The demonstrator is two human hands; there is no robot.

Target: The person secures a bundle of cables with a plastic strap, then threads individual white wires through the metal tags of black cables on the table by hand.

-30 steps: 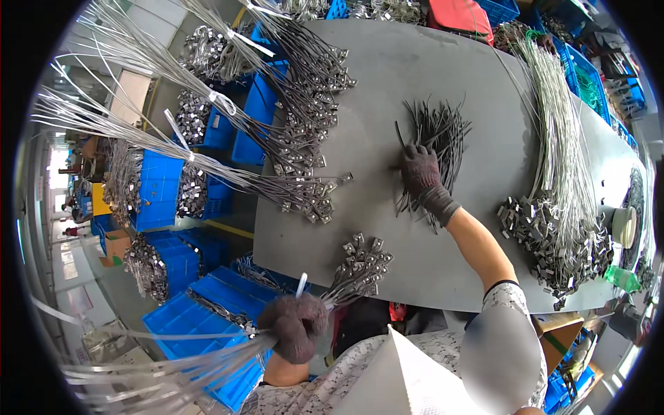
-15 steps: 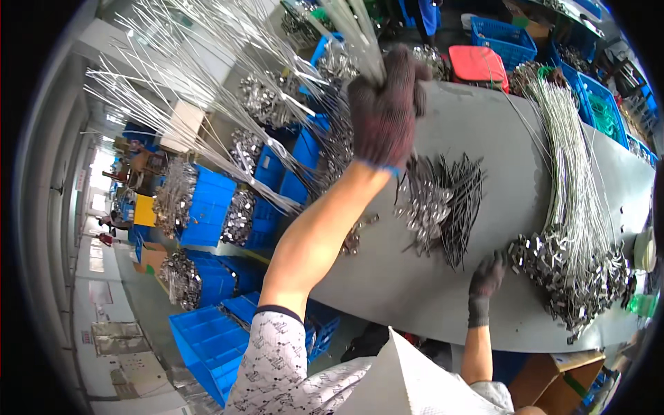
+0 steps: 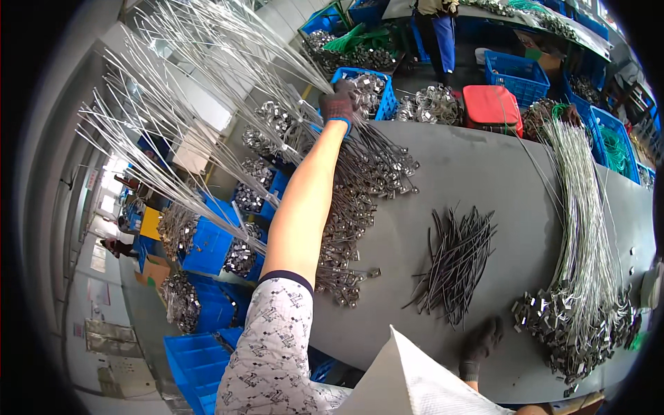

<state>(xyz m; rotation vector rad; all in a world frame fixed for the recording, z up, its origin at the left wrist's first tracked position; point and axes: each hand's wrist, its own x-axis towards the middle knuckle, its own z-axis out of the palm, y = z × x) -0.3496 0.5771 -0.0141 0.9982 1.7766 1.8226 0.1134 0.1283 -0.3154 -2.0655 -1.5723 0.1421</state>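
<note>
Holds a bundle of wires [image 3: 372,146] at the far left of the surface [image 3: 429,166] with the gloved left hand [image 3: 337,104] closed around it, metal ends fanned out nearer and to the right. Has the gloved right hand [image 3: 482,339] near the surface's near edge, just beside the near end of a pile of black strips [image 3: 456,266]; shows nothing in that grasp, but cannot tell whether spread or pressed together. Crosses over more bundles [image 3: 346,232] along the left side with the bare forearm [image 3: 301,207], covering part of them. Loses some of the near edge behind a white pointed shape [image 3: 394,377]. Has clips [image 3: 574,332] heaped at right on a long bunch of pale wires [image 3: 577,180]. Beyond the far edge, faces a blue crate [image 3: 389,100] of metal parts, a red box [image 3: 492,107], a blue basket [image 3: 519,83] and another person's legs [image 3: 439,41]. Compared with half a second ago, has brought the held bundle from above the black strips to the far left, and moved the right hand nearer, farther from the clips.
</note>
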